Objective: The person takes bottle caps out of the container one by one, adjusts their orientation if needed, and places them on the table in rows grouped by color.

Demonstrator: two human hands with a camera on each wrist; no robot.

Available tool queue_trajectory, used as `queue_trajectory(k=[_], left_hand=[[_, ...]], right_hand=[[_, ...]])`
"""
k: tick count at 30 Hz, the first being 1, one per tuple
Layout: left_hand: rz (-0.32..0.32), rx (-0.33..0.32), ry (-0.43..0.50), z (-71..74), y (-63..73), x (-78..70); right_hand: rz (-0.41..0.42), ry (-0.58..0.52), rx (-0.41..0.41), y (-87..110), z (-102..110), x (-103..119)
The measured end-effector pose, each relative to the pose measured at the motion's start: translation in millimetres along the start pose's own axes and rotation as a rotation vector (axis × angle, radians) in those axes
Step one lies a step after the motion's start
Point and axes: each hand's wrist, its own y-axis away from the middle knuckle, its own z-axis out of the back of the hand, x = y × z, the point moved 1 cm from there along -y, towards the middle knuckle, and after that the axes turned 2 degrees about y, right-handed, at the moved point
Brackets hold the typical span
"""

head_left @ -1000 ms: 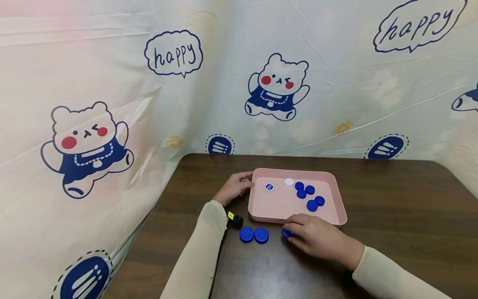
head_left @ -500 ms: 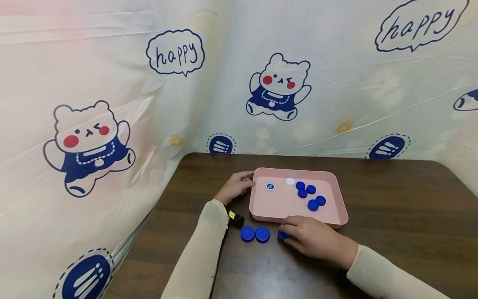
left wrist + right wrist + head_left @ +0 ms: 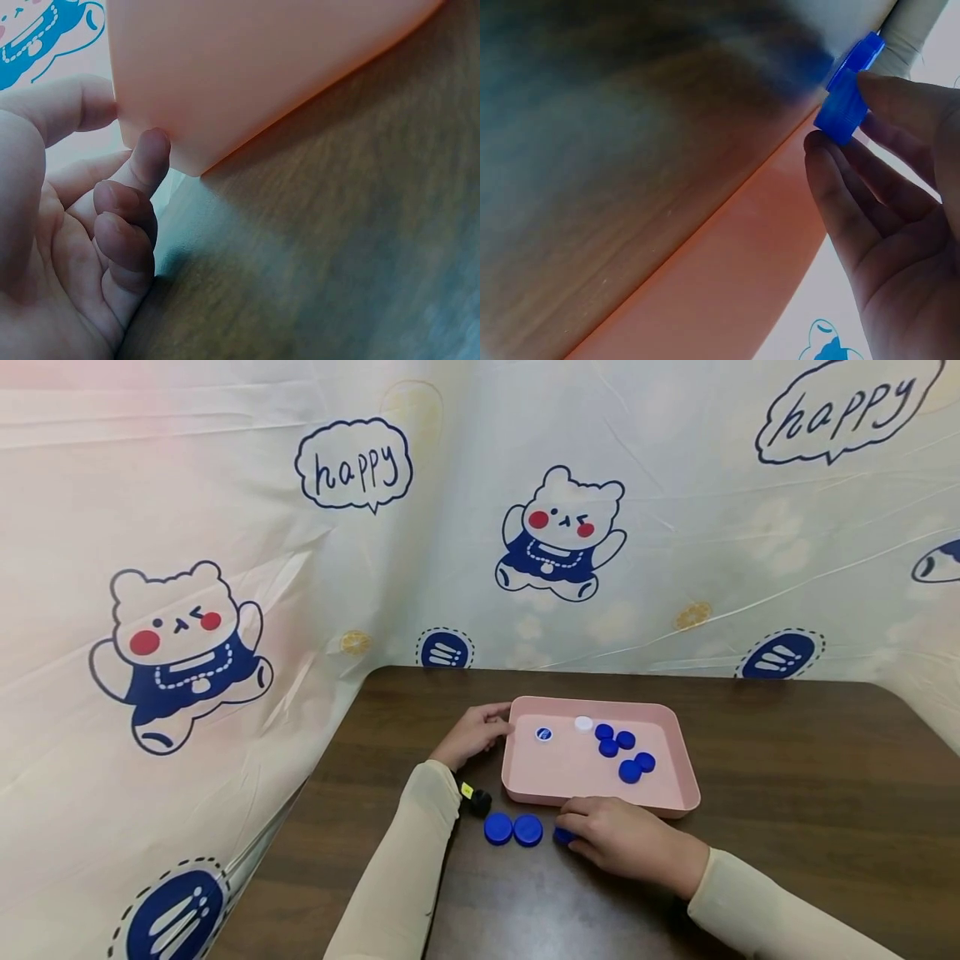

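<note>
My right hand [image 3: 626, 839] pinches a blue bottle cap [image 3: 564, 836] between thumb and fingers, low over the table in front of the pink tray [image 3: 543, 793]. In the right wrist view the thumb lies on one side of that ribbed blue cap [image 3: 842, 112] and the fingertips on the other. Two more blue bottle caps [image 3: 498, 828] lie side by side just left of it. At the tray's left end, my left hand [image 3: 471, 737] holds the rim, with one fingertip against the outer wall [image 3: 195, 82] in the left wrist view.
Inside the tray several blue caps [image 3: 608, 747] are grouped to the right. A white cap [image 3: 583, 723] and a white one with a blue print [image 3: 543, 734] lie further left. A printed cloth [image 3: 675, 527] hangs behind the brown table [image 3: 787, 793].
The right hand has slid the pinched blue cap leftward, nearer to the two caps on the table. The left hand stays at the tray's left end.
</note>
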Motion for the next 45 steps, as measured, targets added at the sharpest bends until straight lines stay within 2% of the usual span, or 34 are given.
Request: queue_trajectory(k=[17, 36, 45], left_hand=[[0.015, -0.005, 0.009, -2.2, 1.9, 0.7], [0.028, -0.004, -0.001, -0.8, -1.1, -0.4], [0.012, 0.000, 0.005, -0.7, -2.7, 0.8]], right_hand=[[-0.041, -0.027, 0.101, -10.8, -8.1, 1.3], [-0.054, -0.006, 0.114, -17.0, -7.8, 1.7], [-0.054, -0.008, 0.112, -17.6, -7.5, 1.6]])
